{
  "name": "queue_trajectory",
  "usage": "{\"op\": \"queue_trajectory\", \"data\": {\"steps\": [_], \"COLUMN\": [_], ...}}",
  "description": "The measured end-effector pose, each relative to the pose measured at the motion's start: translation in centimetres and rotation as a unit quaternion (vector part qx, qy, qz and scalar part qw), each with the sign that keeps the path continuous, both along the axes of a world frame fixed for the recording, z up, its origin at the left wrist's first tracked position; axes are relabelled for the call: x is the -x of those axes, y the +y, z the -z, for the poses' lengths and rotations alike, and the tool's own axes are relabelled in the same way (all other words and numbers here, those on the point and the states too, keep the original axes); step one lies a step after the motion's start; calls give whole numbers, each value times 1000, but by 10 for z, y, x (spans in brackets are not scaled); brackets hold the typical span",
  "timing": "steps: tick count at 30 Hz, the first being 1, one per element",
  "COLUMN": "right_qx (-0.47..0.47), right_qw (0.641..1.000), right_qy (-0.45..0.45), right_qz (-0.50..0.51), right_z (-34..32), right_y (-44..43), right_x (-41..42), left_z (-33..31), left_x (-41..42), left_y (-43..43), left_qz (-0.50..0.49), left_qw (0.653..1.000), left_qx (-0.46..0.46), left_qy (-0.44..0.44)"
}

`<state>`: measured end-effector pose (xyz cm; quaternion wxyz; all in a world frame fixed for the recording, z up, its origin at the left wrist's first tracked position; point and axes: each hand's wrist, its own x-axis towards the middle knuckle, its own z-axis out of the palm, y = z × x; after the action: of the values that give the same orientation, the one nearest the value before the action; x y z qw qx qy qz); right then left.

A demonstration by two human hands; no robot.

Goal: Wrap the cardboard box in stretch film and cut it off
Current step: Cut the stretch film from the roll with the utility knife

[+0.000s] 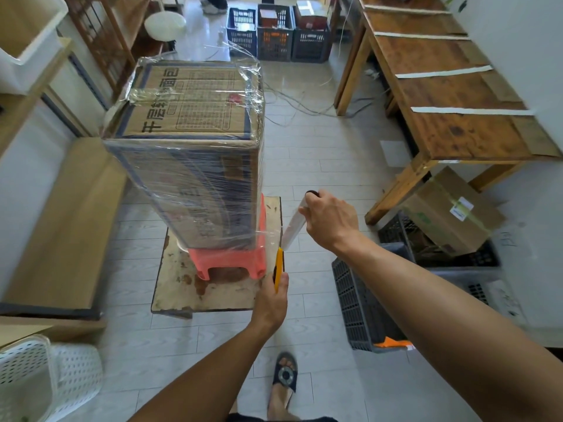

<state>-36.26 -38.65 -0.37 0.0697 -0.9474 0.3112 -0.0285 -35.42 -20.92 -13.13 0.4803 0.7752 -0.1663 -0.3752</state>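
Tiled floor [320,153], bench [451,95] upper right; my right hand [330,219] grips the film roll [294,226], left hand [272,296] clasps a knife [278,268] beside the wrapped box [195,153].

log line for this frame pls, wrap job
phase: cut-off | left hand: yellow utility knife at film | right hand: holds film roll taut | cardboard box: wrapped, on pink stool

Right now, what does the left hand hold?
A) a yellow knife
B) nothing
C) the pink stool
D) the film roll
A: the left hand grips a yellow knife pointed up at the film, while the right hand holds the roll.
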Motion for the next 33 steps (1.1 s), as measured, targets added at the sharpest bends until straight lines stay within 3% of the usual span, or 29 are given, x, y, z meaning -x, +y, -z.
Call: {"op": "queue_trajectory", "data": {"steps": [17,22,33], "right_qx": [-4,2,8], "right_qw": [1000,1000,1000], "right_qy": [-8,-18,-8], "right_qz": [10,1,-15], "right_z": [2,-2,7], "right_y": [0,2,10], "right_x": [3,3,18], "left_z": [-2,13,25], "left_x": [-2,-14,-7], "left_y": [-10,-27,-28], "left_qz": [-41,4,19], "left_qw": [998,997,996], "left_qx": [53,-10,-52], "left_qy": [-15,74,71]}}
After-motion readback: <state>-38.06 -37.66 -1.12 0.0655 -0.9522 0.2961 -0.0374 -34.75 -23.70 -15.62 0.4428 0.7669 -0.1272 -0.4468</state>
